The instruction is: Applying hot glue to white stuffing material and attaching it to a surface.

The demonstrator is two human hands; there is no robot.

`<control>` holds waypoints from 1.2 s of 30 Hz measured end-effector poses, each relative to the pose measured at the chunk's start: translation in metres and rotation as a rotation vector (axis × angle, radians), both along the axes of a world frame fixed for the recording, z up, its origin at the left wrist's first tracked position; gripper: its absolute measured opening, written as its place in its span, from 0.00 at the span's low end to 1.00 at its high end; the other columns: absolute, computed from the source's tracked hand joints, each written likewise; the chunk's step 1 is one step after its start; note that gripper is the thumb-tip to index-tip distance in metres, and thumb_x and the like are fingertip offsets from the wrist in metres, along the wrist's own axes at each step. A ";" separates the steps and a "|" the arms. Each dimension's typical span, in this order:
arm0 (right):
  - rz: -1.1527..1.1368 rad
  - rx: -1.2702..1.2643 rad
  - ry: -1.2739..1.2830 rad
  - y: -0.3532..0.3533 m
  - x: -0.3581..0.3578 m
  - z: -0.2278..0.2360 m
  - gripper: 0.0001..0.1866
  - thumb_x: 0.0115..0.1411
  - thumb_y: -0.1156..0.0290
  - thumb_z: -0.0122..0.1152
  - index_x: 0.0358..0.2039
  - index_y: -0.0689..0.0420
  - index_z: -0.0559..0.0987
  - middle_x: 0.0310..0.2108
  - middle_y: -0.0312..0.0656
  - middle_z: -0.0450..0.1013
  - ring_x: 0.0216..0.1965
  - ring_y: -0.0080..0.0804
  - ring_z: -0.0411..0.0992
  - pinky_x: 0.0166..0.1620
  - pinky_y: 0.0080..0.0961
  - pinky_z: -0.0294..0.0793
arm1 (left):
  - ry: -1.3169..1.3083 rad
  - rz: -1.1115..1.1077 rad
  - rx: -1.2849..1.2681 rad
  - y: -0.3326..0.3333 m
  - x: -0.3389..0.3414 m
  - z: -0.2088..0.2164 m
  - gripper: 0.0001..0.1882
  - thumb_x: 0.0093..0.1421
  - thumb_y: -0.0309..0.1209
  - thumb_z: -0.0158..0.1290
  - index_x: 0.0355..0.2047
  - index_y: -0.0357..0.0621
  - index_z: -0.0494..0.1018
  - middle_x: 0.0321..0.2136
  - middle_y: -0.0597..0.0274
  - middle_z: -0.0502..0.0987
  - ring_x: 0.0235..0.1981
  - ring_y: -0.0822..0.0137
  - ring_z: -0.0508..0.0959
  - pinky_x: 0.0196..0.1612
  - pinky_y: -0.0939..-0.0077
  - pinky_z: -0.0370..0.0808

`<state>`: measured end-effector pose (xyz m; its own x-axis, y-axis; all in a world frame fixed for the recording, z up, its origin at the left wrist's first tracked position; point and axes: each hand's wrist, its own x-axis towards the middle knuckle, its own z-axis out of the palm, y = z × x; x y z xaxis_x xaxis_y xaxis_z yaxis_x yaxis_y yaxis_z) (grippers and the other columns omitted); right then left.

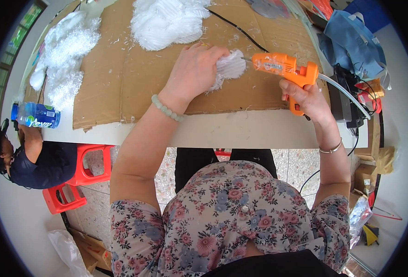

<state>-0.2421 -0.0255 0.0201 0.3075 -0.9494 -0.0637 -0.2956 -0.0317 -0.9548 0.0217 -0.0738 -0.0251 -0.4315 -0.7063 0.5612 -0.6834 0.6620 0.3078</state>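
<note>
My right hand (308, 99) is wrapped round the handle of an orange hot glue gun (278, 64), a white glue stick (345, 87) trailing out of its back end. The gun's nozzle points left, at the edge of a small white piece of ribbed, fringed material (231, 67). My left hand (197, 64) holds that piece from its left side, fingers curled over it; the fingertips are partly hidden. Beneath both lies a sheet of brown cardboard (116, 87). Just beyond my left hand is a big pile of similar white pieces (167, 23).
A fluffy white heap (68, 55) and a blue-labelled bottle (38, 115) are at the left. Blue bags (351, 46) and a black box (340, 99) crowd the right side. A black cord (238, 30) crosses the cardboard. Another person (38, 159) sits at far left by red stools (91, 161).
</note>
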 end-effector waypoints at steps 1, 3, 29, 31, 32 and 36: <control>-0.008 -0.002 -0.010 -0.001 0.000 -0.003 0.08 0.58 0.65 0.55 0.32 0.57 0.72 0.22 0.32 0.68 0.25 0.19 0.67 0.29 0.18 0.67 | 0.041 0.026 0.054 0.000 -0.001 0.000 0.11 0.51 0.17 0.44 0.33 0.43 0.69 0.28 0.56 0.75 0.29 0.53 0.74 0.34 0.65 0.70; -0.069 0.068 -0.185 -0.006 0.003 -0.007 0.09 0.59 0.64 0.53 0.32 0.56 0.72 0.22 0.34 0.70 0.26 0.21 0.68 0.29 0.19 0.68 | 0.046 0.028 0.078 0.000 -0.002 0.001 0.09 0.51 0.19 0.45 0.33 0.44 0.66 0.25 0.57 0.74 0.28 0.55 0.74 0.35 0.64 0.69; -0.074 0.046 -0.465 -0.072 0.065 -0.015 0.17 0.61 0.63 0.51 0.45 0.60 0.72 0.34 0.38 0.73 0.38 0.24 0.71 0.40 0.25 0.74 | -0.145 0.204 0.147 0.008 0.000 0.020 0.07 0.49 0.33 0.55 0.26 0.44 0.74 0.24 0.64 0.76 0.32 0.60 0.74 0.36 0.61 0.68; -0.106 0.058 -0.490 -0.074 0.062 -0.020 0.15 0.58 0.62 0.56 0.41 0.57 0.74 0.34 0.36 0.71 0.35 0.23 0.70 0.37 0.24 0.73 | -0.201 0.189 -0.007 0.015 -0.003 0.023 0.13 0.46 0.34 0.58 0.31 0.45 0.72 0.27 0.63 0.76 0.35 0.59 0.74 0.37 0.60 0.67; -0.107 0.060 -0.496 -0.074 0.062 -0.021 0.15 0.58 0.62 0.56 0.41 0.57 0.74 0.34 0.36 0.71 0.35 0.23 0.70 0.37 0.24 0.73 | -0.207 0.188 -0.006 0.018 -0.005 0.025 0.13 0.46 0.34 0.58 0.31 0.45 0.72 0.27 0.63 0.76 0.35 0.59 0.74 0.37 0.60 0.67; -0.134 0.066 -0.533 -0.075 0.062 -0.026 0.16 0.59 0.62 0.54 0.42 0.59 0.73 0.33 0.37 0.72 0.35 0.23 0.70 0.37 0.23 0.74 | -0.251 0.158 -0.169 0.030 -0.015 0.026 0.19 0.38 0.32 0.63 0.32 0.47 0.71 0.33 0.64 0.73 0.40 0.59 0.71 0.41 0.61 0.65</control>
